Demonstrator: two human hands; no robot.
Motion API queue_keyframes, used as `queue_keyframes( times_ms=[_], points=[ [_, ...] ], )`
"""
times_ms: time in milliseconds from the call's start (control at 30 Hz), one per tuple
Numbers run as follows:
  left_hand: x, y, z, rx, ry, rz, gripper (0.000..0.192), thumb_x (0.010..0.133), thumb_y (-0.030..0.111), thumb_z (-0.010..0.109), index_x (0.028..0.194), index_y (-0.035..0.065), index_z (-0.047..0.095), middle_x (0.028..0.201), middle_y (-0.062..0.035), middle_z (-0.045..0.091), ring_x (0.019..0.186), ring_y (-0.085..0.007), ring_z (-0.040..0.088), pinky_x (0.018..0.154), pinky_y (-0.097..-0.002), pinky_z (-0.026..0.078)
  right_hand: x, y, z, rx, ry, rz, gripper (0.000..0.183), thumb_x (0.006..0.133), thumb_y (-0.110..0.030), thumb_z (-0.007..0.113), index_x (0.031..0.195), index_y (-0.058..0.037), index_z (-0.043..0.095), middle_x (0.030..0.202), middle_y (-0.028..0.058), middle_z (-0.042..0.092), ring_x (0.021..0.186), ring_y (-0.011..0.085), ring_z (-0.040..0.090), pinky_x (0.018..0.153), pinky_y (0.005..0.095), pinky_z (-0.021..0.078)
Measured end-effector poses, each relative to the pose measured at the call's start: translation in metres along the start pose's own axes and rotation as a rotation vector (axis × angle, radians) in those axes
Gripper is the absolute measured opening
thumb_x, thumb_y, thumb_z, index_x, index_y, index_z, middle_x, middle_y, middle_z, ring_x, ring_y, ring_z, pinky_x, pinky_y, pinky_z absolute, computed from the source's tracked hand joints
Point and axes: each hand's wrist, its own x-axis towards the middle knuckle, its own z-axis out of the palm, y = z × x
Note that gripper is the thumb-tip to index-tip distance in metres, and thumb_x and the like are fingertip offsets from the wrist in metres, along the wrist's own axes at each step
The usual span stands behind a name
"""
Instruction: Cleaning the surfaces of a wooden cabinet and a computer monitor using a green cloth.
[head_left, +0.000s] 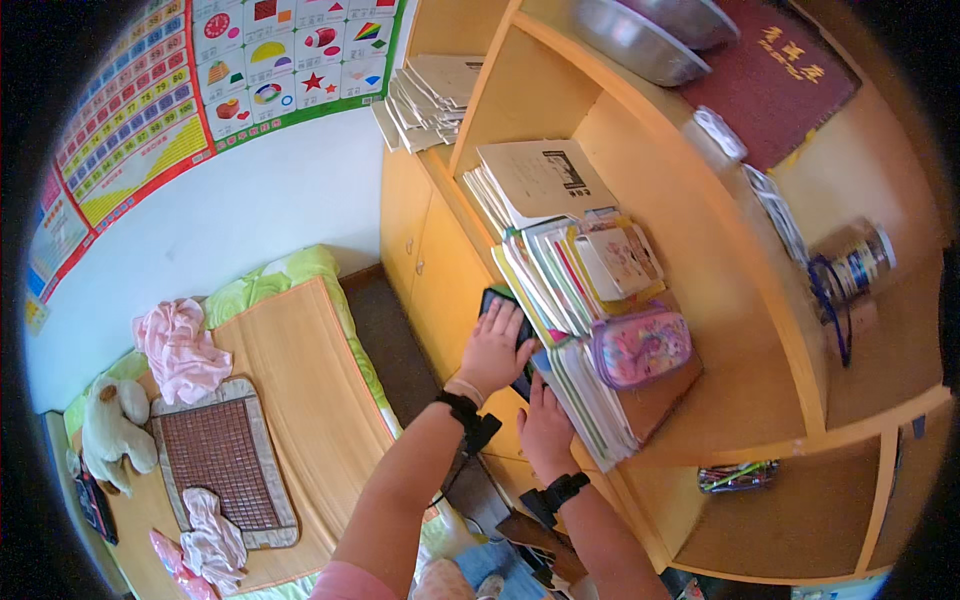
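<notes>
My left hand (491, 349) lies flat, with its thumb spread, over a dark flat object (523, 386) with a green edge; the hand hides much of it, so its kind is unclear. The object rests against the front of book stacks on the cabinet shelf. My right hand (545, 426) is just below, fingers straight, touching near the object's lower end and the lower book stack (589, 397). Beside it stands the other book stack (536, 274), with a small flowered box (619, 262) on top. A pink-purple pencil case (645, 349) rests on the lower books.
Brown-covered booklets (551, 180) share the wooden shelf (720, 360). Metal bowls (645, 41), a maroon folder (772, 82) and a jar (862, 262) stand on the cabinet top. At left, a bed mat (300, 390) holds a plush toy (116, 427) and a pink cloth (184, 349).
</notes>
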Motion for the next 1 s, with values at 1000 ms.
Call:
queue_keyframes(
  times_ms=[1000],
  points=[
    [0.016, -0.036, 0.002, -0.199, 0.040, 0.054, 0.050, 0.099, 0.022, 0.055, 0.141, -0.0028, 0.044, 0.152, -0.0297, 0.037, 0.137, -0.0479, 0.042, 0.117, -0.0489, 0.035, 0.052, -0.018, 0.041, -0.170, -0.082, -0.001, 0.085, 0.085, -0.039, 0.069, 0.156, -0.0088, 0.033, 0.129, 0.0137, 0.050, 0.127, 0.0342, 0.041, 0.112, 0.0538, 0.0262]
  ],
)
